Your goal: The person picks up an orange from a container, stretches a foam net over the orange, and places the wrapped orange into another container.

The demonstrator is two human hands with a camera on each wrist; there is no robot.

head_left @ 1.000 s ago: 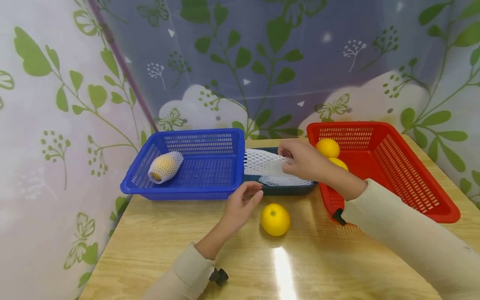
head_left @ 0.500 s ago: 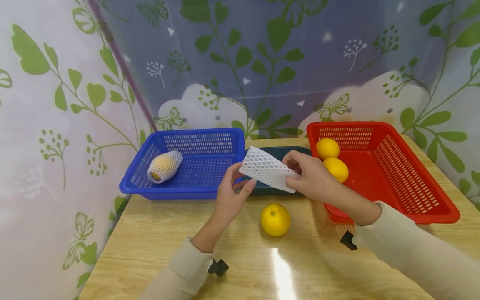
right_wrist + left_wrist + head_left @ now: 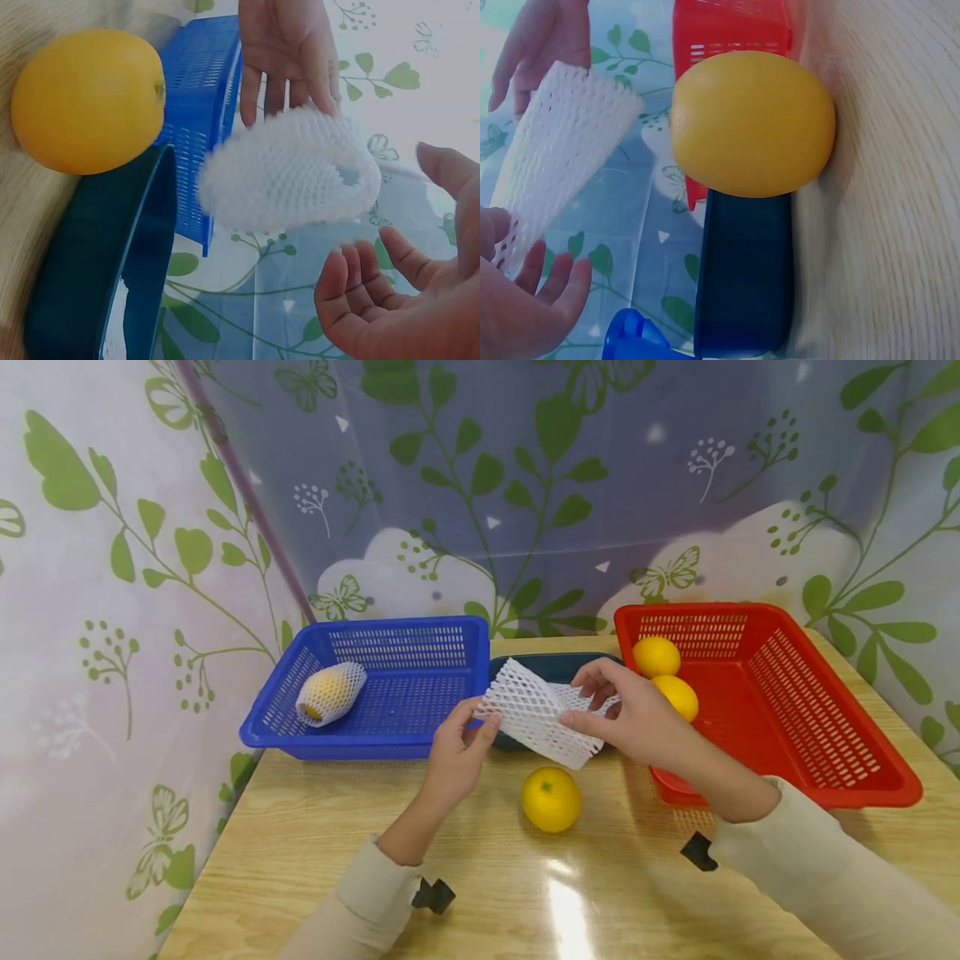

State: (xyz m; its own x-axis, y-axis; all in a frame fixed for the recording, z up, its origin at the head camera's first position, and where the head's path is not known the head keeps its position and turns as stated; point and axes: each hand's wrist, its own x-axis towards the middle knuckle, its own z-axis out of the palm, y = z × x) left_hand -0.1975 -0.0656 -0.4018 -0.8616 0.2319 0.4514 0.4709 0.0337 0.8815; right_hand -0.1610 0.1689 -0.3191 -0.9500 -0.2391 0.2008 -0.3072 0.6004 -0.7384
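Note:
My left hand (image 3: 456, 752) pinches the left end of a white foam net sleeve (image 3: 536, 717), thumb in front. The sleeve slants down to the right over the dark green tray (image 3: 570, 668). At its right end my right hand (image 3: 630, 706) has loosely bent fingers; in the right wrist view this hand (image 3: 405, 300) is apart from the sleeve (image 3: 277, 176), whose opening faces it. An orange (image 3: 551, 799) rests on the table in front of the tray, large in the left wrist view too. More white netting (image 3: 596, 695) lies in the tray, partly hidden.
A blue basket (image 3: 367, 747) at left contains one fruit in a net sleeve (image 3: 330, 693). To the right stands a red basket (image 3: 780, 693) with two oranges (image 3: 656, 657) near its left wall. The wooden table (image 3: 480, 885) extends toward me; a patterned curtain (image 3: 525, 510) hangs behind.
My right hand has lifted the sleeve out of the tray and let go of it. My left hand has taken its left end. The orange on the table has stayed put.

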